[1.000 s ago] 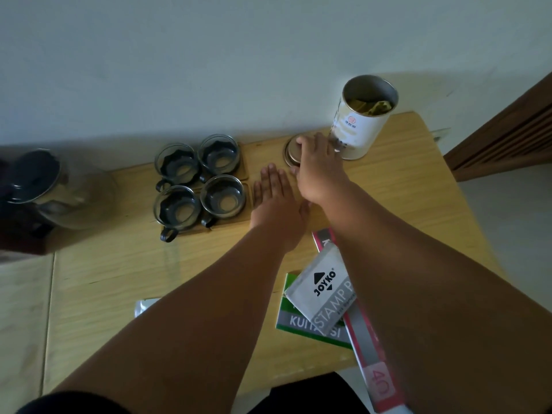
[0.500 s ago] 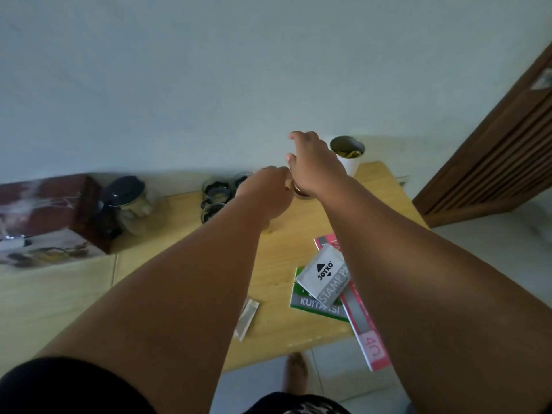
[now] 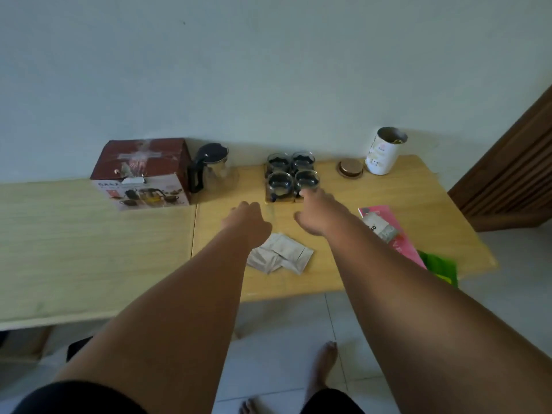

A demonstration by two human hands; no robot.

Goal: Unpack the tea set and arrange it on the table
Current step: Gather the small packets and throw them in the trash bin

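tea set unpacked: glass teapot beside box, four glass cups grouped at upper centre of table. right hand empty, fingers spread, near front-right cup. left hand loosely curled, holding nothing. step: arranging. next, probably: spacing the cups gently.

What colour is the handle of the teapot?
Black, like its lid; the teapot shows best in the head view.

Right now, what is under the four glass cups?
The four glass cups sit on square wooden coasters on the table. Only the coasters' front edges show; the cups and the right hand cover the rest.
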